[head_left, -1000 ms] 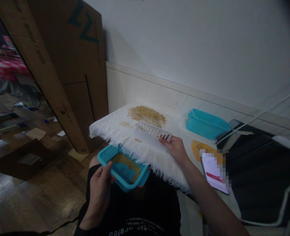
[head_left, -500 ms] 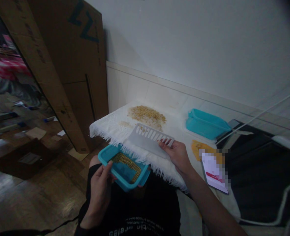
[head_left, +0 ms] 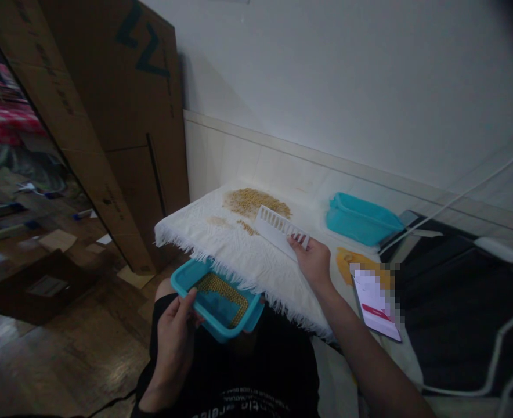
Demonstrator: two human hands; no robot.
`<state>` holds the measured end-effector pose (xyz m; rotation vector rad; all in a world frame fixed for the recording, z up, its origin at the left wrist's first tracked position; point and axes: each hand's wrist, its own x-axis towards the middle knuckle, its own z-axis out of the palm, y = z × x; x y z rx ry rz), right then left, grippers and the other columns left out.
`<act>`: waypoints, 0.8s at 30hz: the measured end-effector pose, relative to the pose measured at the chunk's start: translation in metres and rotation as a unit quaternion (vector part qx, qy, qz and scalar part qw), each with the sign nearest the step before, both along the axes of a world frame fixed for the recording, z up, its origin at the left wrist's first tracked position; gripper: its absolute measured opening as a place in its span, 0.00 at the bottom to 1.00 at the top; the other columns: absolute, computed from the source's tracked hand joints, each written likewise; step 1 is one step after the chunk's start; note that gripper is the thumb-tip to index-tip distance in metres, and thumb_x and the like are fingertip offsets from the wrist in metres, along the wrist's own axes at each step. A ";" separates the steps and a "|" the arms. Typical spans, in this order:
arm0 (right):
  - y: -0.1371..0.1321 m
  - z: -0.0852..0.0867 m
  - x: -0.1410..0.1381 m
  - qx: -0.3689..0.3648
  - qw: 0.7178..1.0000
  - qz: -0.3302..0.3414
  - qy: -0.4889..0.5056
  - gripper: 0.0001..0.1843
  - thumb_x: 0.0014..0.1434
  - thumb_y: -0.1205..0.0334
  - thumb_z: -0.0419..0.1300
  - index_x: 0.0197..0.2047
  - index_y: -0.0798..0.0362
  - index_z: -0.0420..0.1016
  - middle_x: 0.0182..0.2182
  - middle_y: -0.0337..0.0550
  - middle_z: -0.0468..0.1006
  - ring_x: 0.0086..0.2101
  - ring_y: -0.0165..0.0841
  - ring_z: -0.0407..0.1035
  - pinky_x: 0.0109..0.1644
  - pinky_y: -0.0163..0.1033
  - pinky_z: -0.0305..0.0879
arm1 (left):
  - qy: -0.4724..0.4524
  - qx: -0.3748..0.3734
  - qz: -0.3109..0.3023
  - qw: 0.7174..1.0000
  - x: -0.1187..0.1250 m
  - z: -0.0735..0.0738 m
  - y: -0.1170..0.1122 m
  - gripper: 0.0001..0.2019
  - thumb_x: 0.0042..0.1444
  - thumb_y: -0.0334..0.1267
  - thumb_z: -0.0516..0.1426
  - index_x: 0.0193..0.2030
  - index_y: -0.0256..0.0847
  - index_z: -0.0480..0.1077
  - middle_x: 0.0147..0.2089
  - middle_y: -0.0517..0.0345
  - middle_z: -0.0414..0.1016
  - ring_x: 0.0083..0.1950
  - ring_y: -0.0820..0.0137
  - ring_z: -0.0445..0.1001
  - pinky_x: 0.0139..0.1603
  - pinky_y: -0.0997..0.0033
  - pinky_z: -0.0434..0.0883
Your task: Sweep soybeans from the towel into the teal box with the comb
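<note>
My left hand (head_left: pixel 176 337) grips the near left rim of a teal tray (head_left: pixel 190 277) that sits under the fringed edge of a white towel (head_left: pixel 221 249); a layer of yellowish beans lies in the tray. My right hand (head_left: pixel 314 262) pinches a white slotted scraper (head_left: pixel 277 230) by its right end, the blade resting on the towel just in front of a pile of beans (head_left: pixel 253 201). A small streak of beans (head_left: pixel 248 226) lies left of the scraper.
A second teal tray (head_left: pixel 361 219) stands upside down at the back right. An orange item (head_left: pixel 347 262) and a phone (head_left: pixel 376 305) lie right of my wrist. A tall cardboard box (head_left: pixel 108 104) leans at the left. White cables cross the dark surface on the right.
The scraper has gone from the towel's near edge back toward the bean pile, my right hand carrying it away from me. My left hand and the tray have stayed in place.
</note>
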<state>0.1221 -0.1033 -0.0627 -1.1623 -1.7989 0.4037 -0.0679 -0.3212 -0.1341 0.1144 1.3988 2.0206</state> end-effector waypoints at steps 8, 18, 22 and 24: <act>0.000 0.000 0.002 -0.020 1.000 0.014 -0.007 0.27 0.58 0.38 0.60 0.30 0.56 0.82 0.25 0.46 0.82 0.27 0.39 0.74 0.31 0.38 0.62 | 0.006 0.003 0.001 1.000 0.000 -0.002 0.000 0.21 0.39 0.51 0.72 0.20 0.40 0.68 0.18 0.66 0.63 0.20 0.76 0.61 0.22 0.77 0.62; -0.010 0.002 0.000 -0.038 0.998 0.034 0.020 0.24 0.57 0.41 0.61 0.31 0.55 0.83 0.25 0.46 0.83 0.30 0.41 0.75 0.33 0.39 0.65 | 0.008 0.002 0.000 1.000 -0.001 0.001 0.000 0.20 0.39 0.51 0.72 0.21 0.40 0.70 0.19 0.64 0.65 0.20 0.76 0.63 0.22 0.76 0.62; -0.011 0.002 0.001 -0.037 0.999 0.030 0.022 0.23 0.57 0.41 0.62 0.30 0.55 0.83 0.25 0.46 0.83 0.30 0.41 0.75 0.33 0.39 0.65 | -0.004 -0.003 0.003 1.000 -0.001 0.004 0.000 0.21 0.37 0.51 0.73 0.20 0.40 0.69 0.18 0.65 0.65 0.20 0.76 0.63 0.22 0.76 0.61; -0.011 0.002 0.002 -0.035 0.999 0.028 0.018 0.23 0.56 0.42 0.62 0.30 0.56 0.83 0.26 0.46 0.83 0.29 0.41 0.75 0.33 0.39 0.65 | -0.003 -0.004 0.003 1.000 -0.001 0.003 0.000 0.22 0.37 0.52 0.73 0.19 0.40 0.69 0.17 0.65 0.65 0.20 0.76 0.63 0.22 0.76 0.62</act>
